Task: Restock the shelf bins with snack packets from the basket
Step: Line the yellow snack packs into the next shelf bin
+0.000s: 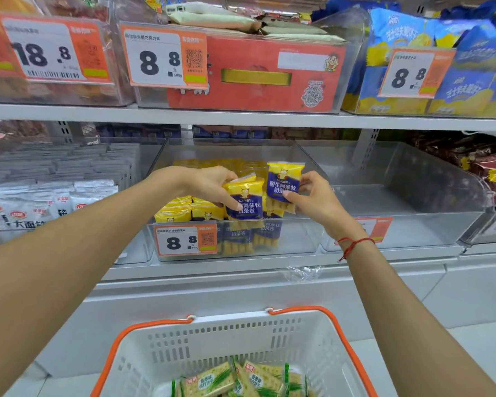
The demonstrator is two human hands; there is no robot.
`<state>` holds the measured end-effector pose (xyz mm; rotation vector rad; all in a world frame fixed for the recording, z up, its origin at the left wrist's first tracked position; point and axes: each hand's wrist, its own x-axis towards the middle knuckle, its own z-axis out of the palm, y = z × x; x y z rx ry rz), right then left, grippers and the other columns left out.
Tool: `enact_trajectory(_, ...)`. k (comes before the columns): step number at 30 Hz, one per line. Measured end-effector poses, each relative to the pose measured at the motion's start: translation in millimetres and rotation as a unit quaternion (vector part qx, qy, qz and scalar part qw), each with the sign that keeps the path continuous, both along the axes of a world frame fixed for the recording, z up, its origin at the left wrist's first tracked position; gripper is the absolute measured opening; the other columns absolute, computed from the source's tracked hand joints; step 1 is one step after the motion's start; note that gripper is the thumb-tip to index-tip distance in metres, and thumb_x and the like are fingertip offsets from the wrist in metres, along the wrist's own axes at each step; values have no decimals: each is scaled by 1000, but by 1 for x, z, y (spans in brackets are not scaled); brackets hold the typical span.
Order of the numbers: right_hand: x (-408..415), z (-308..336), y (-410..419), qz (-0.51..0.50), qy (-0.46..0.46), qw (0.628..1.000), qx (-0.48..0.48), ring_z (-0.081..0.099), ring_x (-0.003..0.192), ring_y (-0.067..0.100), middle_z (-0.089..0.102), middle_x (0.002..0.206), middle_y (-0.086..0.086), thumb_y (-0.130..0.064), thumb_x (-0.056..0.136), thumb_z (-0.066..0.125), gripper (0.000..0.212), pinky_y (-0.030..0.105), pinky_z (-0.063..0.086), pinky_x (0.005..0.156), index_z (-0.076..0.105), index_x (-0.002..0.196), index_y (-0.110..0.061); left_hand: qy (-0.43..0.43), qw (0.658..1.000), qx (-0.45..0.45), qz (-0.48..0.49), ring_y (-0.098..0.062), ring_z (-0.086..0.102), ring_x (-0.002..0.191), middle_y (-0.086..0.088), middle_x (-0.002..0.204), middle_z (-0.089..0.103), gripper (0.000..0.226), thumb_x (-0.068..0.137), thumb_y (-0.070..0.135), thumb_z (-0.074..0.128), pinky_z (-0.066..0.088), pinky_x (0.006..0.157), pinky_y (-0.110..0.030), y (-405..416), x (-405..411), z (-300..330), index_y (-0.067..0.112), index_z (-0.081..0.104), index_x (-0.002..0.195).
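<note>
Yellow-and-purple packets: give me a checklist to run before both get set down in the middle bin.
1. Left hand grips a packet: ok.
2. Right hand pinches the second packet: ok.
3. Both packets upright, labels facing out: ok.
4. Clear bin already holds matching packets: ok.
5. Free space on the bin's right side: ok.
6. More matching packets in the basket: not ok; only green cracker packs show.
</note>
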<state>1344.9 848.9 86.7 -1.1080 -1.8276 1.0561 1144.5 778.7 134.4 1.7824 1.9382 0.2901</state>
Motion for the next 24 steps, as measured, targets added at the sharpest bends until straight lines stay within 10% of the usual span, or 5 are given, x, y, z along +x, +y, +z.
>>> enact_trajectory(5, -2, -5, -3, 27, -120, 990, 75, 62, 95, 25, 62, 88, 1, -9, 88, 64, 51, 43, 51, 81, 38, 128, -29, 117, 991, -64, -28, -26, 31, 138, -8, 153, 30, 70, 91, 32, 62, 32, 110, -37, 10, 3, -3, 10, 27, 148)
enact_trajectory(11, -4, -8, -3, 41, -151, 977, 142, 60, 98, 27, 56, 106, 7, -1, 88, 60, 72, 51, 50, 85, 27, 140, -40, 189, 980, -57, -33, -30, 33, 136, -12, 153, 28, 71, 91, 30, 55, 35, 107, -42, 11, 15, -5, 12, 18, 150)
enact_trajectory(16, -2, -10, 0, 75, -138, 977, 146, 59, 106, 20, 53, 113, -1, -6, 93, 54, 41, 42, 57, 76, 44, 123, -33, 258, 963, -62, -41, -32, 22, 141, -10, 155, 22, 69, 95, 59, 33, 25, 112, -52, 9, 20, -14, 24, 14, 151)
enact_trajectory(24, -2, -15, -2, 81, -77, 989, 99, 49, 111, 21, 50, 112, 3, -15, 96, 52, 13, 35, 58, 69, 46, 104, -23, 253, 965, 34, -57, -29, 42, 130, -7, 148, 41, 60, 96, 52, 41, 37, 99, -39, 4, 16, -10, 20, 31, 146)
